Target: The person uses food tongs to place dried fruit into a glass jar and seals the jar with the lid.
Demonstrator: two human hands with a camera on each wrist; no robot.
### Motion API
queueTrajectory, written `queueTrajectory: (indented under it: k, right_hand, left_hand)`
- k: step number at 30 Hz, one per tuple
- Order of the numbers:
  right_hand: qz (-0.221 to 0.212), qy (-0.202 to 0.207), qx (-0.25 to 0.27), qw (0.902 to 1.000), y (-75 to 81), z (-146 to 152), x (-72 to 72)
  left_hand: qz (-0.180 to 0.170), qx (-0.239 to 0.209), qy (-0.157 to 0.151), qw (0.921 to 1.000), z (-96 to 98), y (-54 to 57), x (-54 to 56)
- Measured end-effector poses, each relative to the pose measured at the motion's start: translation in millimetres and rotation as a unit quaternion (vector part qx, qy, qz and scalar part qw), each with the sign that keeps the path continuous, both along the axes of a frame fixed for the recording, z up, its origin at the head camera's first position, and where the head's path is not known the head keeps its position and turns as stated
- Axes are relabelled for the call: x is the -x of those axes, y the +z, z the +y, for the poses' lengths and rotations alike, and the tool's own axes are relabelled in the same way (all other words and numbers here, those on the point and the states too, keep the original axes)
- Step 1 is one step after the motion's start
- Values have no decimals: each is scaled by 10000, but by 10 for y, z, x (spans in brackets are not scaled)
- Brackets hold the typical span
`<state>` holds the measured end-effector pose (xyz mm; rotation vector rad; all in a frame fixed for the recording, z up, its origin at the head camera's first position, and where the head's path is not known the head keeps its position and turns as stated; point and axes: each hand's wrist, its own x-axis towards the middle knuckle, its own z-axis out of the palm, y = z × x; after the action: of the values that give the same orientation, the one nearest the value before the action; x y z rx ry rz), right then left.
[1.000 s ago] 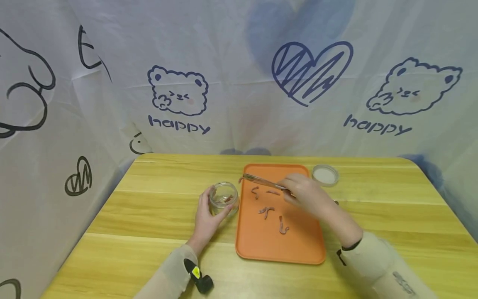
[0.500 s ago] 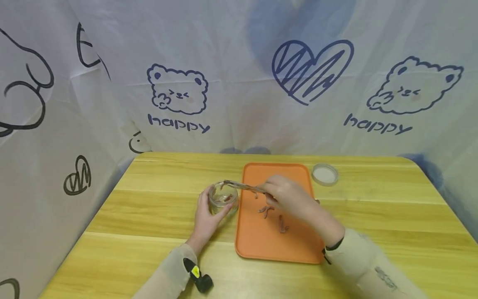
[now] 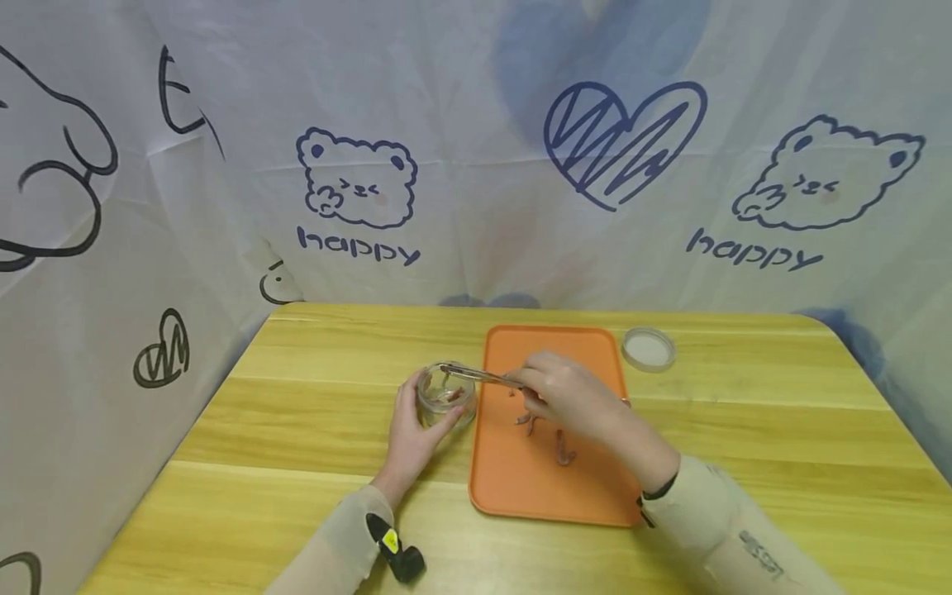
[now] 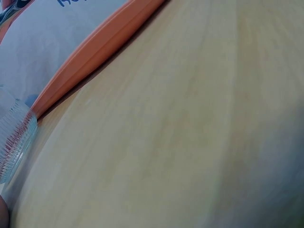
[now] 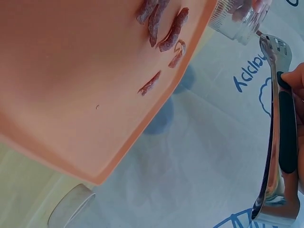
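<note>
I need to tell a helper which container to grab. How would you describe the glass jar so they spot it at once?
Start at the orange tray in the middle of the wooden table. Just off its left edge stands the glass jar, held by the left hand. It is the only clear, round container, with tweezers reaching into its mouth.

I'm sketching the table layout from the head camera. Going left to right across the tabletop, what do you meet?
Left hand → glass jar → tweezers → right hand over the orange tray → lid.
</note>
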<state>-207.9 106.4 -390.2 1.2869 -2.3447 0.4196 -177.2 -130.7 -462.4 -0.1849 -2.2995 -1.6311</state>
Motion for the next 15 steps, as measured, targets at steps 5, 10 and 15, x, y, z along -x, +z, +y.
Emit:
queueTrajectory:
  k: [5, 10, 15]
  right_hand:
    - [-121, -14, -8, 9999, -8, 4, -3]
    - [-149, -46, 82, 9998, -13, 12, -2]
    - [-88, -36, 120, 9999, 6, 19, -3]
  left_hand:
    - [-58, 0, 0, 10000, 2, 8, -8]
    - [-119, -7, 17, 9999, -21, -79, 49]
    - [-59, -20, 56, 10000, -80, -321, 184]
